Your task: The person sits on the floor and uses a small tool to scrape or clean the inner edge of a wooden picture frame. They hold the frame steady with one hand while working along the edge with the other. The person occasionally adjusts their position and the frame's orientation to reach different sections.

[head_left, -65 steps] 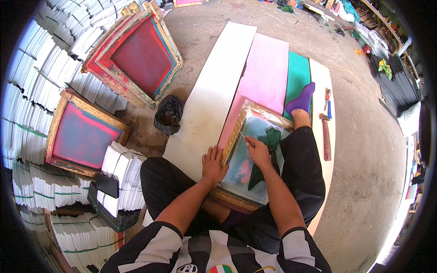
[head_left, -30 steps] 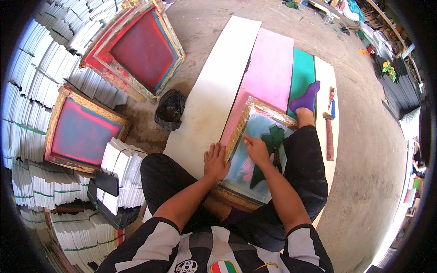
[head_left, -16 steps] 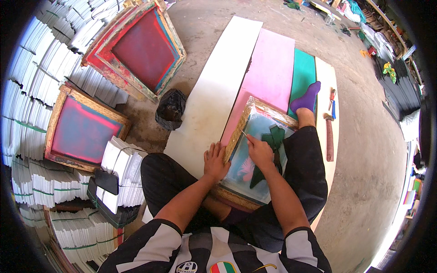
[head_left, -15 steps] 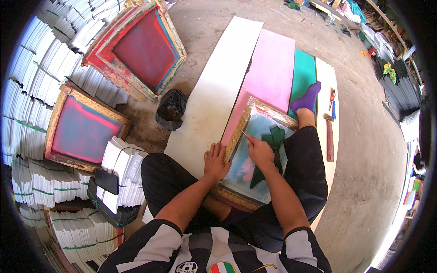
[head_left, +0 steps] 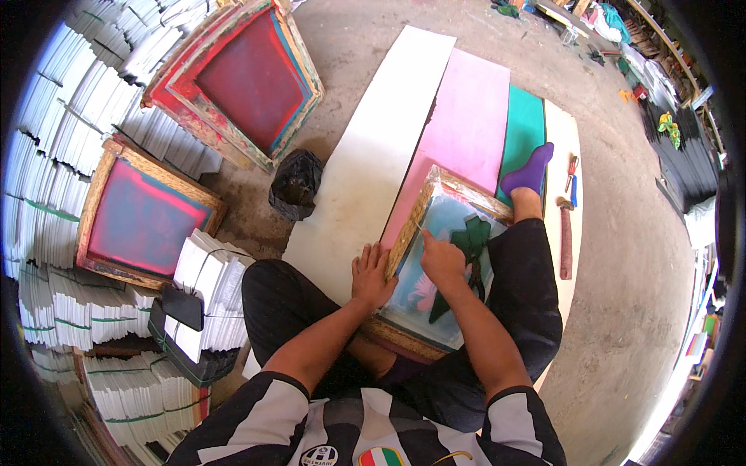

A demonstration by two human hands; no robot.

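Observation:
A wooden-framed printing screen [head_left: 408, 240] with blue mesh lies slanted between my legs, on coloured sheets. My right hand [head_left: 442, 260] is closed on a thin metal-shafted tool [head_left: 420, 226] above the mesh. Its tip points at the frame's left rail; whether it touches, I cannot tell, and the fingers hide the handle. My left hand [head_left: 373, 276] lies with fingers spread beside that rail, its thumb side against the wood. A dark green, irregular flat piece [head_left: 472, 237] rests on the mesh, partly behind my right hand and forearm. A pale pink leaf-like shape [head_left: 424, 293] shows on the mesh.
Right of my purple-socked foot [head_left: 531, 168] lie a hammer [head_left: 565, 241] and a red-and-blue-handled tool [head_left: 573, 175]. A black plastic bag [head_left: 295, 186] stands left of the white sheet [head_left: 365, 140]. Further left are more screens [head_left: 148, 213] and bundled white stacks [head_left: 210, 299].
My right hand has shifted slightly, with the index finger now extended more along the tool toward the left rail. My left hand stays by the frame; the whole view has moved a little.

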